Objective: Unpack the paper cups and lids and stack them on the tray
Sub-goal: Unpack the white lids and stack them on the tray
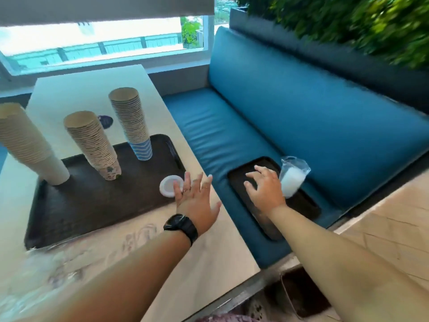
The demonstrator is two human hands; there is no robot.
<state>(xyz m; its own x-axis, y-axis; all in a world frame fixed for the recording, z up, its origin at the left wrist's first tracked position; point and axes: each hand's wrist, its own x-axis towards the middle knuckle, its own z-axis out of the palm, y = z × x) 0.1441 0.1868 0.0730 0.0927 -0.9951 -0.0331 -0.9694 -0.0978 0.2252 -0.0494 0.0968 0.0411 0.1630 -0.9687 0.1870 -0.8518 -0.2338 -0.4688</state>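
Observation:
Three tall stacks of upside-down paper cups stand on a dark tray (92,205) on the table: a plain one (27,145) at the left, a patterned one (92,145) in the middle, a blue-striped one (132,122) behind. A white lid (167,185) lies at the tray's right end. My left hand (197,196) hovers open just right of that lid, fingers spread. My right hand (264,189) reaches open over a second dark tray (304,205) on the blue bench. A clear plastic bag of white lids (293,177) lies on that tray, just right of my fingers.
Crumpled clear plastic wrapping (34,275) lies on the table's near left corner. A dark round coaster (105,122) sits behind the cup stacks. The blue bench (301,117) runs along a planter with greenery (359,24). A window is beyond the table.

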